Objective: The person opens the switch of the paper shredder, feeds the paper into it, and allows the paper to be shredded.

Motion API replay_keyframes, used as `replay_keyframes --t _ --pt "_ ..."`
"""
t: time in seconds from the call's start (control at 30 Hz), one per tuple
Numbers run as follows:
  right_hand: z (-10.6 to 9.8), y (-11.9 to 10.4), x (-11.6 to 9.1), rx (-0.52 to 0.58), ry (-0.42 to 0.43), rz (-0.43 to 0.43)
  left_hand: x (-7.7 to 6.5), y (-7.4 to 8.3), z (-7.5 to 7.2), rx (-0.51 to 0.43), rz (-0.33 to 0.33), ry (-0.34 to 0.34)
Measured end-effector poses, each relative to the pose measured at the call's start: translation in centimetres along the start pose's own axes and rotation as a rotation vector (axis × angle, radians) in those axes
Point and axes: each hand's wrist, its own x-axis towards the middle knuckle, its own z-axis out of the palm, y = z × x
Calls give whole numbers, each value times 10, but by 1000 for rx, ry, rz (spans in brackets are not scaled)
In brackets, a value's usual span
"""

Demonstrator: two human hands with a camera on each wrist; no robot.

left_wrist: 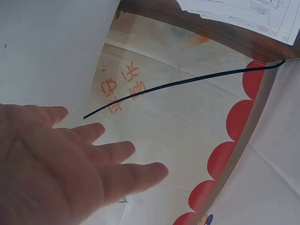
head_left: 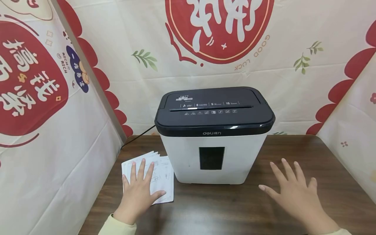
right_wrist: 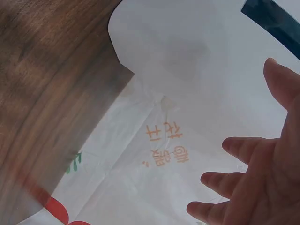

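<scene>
A paper shredder (head_left: 188,156) with a white bin and a black top stands on the brown table. To its left lies a fanned stack of printed paper sheets (head_left: 165,182), partly covered in the head view by my left hand (head_left: 136,192). The fingers of that hand are spread and straight, and in the left wrist view the hand (left_wrist: 51,164) holds nothing. My right hand (head_left: 296,195) is held over the table to the right of the shredder, fingers spread. The right wrist view likewise shows the hand (right_wrist: 262,178) with nothing in its fingers.
A black power cord (head_left: 138,136) runs from behind the shredder to the table's back left edge. Printed cloth (head_left: 249,75) with red scallops hangs behind the table and along both sides. The brown table top (head_left: 205,209) extends in front of the shredder.
</scene>
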Motion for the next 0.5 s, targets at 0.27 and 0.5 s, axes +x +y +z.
replay_keyframes --t 0.27,0.5 --pt "-14 -1 3 -4 61 -39 -1 -2 -7 27 21 44" --pt "-27 0 5 -40 117 -63 1 -4 -18 28 34 45"
